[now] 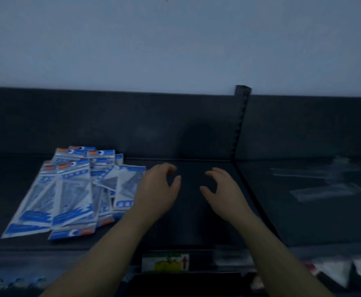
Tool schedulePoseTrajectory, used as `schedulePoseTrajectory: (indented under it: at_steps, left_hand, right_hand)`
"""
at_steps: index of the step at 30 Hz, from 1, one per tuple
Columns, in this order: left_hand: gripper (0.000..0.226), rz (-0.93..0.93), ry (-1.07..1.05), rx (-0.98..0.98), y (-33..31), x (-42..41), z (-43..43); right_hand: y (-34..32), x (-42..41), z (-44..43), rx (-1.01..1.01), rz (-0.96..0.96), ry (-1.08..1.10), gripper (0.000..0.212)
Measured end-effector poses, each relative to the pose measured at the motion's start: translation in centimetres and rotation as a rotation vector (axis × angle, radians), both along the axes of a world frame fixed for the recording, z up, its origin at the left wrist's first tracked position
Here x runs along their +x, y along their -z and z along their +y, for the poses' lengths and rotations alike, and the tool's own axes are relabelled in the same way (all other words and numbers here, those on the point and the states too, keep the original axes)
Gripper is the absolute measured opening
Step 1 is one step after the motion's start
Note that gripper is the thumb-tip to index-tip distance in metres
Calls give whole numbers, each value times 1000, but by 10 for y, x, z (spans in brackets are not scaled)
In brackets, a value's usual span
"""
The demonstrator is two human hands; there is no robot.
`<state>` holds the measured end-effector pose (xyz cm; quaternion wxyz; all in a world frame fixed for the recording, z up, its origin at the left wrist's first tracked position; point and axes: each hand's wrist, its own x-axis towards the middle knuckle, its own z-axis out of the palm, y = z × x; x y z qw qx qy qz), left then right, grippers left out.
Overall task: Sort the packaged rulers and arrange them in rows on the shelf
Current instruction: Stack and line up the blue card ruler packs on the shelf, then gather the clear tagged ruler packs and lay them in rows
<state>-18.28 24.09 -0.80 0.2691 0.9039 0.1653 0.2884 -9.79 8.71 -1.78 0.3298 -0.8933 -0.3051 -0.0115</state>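
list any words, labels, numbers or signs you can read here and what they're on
No text can be quoted.
On the packaged rulers: blue-and-white print, orange corner tags, too blurred to read.
The sticker on the shelf front edge: a red up arrow; any words too blurred.
The clear packets on the right: no legible print.

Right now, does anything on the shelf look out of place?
Yes. The blue ruler packs lie in a loose overlapping heap at the left of the shelf, fanned at different angles, not in rows. The left hand and the right hand hold nothing. Pale wrappers farther right are too blurred to judge.
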Motion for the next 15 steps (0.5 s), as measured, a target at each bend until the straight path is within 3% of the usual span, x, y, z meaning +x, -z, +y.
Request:
schedulePoseTrajectory:
  at_steps: [10, 15]
  left_hand:
    - [33, 128, 327, 2, 7, 118, -147]
    - [65, 353, 439, 164, 19, 187, -219]
  right_hand:
    - [4, 98, -173, -96, -28, 227, 48]
    - [17, 156, -262, -193, -45, 307, 46]
